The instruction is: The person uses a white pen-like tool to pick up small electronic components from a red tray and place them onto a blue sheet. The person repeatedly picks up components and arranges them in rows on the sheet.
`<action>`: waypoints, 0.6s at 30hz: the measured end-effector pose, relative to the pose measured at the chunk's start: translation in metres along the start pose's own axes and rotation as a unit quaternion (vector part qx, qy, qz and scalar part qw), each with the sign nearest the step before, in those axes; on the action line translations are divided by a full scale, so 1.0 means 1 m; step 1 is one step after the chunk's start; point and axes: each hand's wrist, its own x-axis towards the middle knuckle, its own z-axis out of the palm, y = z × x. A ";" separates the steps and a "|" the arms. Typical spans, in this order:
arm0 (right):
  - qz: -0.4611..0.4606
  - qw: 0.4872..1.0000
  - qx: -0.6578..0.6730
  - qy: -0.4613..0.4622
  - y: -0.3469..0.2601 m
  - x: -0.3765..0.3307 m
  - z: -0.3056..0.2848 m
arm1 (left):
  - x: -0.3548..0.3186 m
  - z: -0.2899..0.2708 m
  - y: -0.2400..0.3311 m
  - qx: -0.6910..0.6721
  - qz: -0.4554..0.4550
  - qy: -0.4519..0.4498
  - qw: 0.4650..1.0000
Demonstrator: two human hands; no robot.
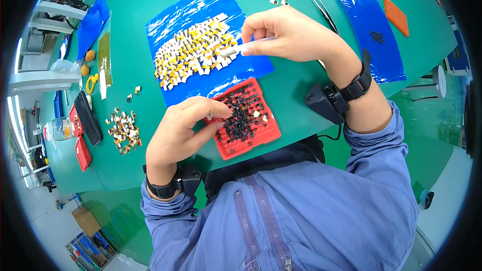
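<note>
My right hand [288, 32] grips a slim white pen-shaped tool [258, 43]. Its pale tip is at the right side of a spread of small white-and-yellow pieces [188, 52], which lie on a shiny blue sheet [188, 7]. Closer to me is a red tray [246, 148] with many small black parts [240, 120] and a few pale pieces in it. Over that tray's left edge my left hand [183, 128] has thumb and forefinger curled together at the black parts. Whatever is between those fingertips is too small to make out.
A loose heap of small pieces [124, 130] lies on the green table left of my left hand, beside a black case [88, 119]. Tweezers [325, 15] lie beyond my right forearm. Further right are another blue sheet [359, 15] with black bits and an orange block [396, 16].
</note>
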 end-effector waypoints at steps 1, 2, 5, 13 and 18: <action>-0.003 1.000 0.000 0.004 0.001 0.000 0.001 | 0.000 0.000 0.000 0.005 0.010 -0.001 1.000; -0.005 1.000 0.000 0.009 0.002 0.000 0.001 | 0.000 -0.001 -0.001 0.011 0.008 0.001 1.000; -0.008 1.000 -0.002 0.006 0.003 0.000 0.001 | -0.001 -0.001 -0.003 0.021 0.011 0.009 1.000; -0.002 1.000 -0.004 0.001 0.002 0.001 0.001 | 0.005 0.000 0.000 -0.013 0.066 0.005 0.998; 0.000 1.000 -0.004 0.002 0.003 0.002 0.001 | 0.003 0.002 0.002 -0.064 -0.003 0.037 0.997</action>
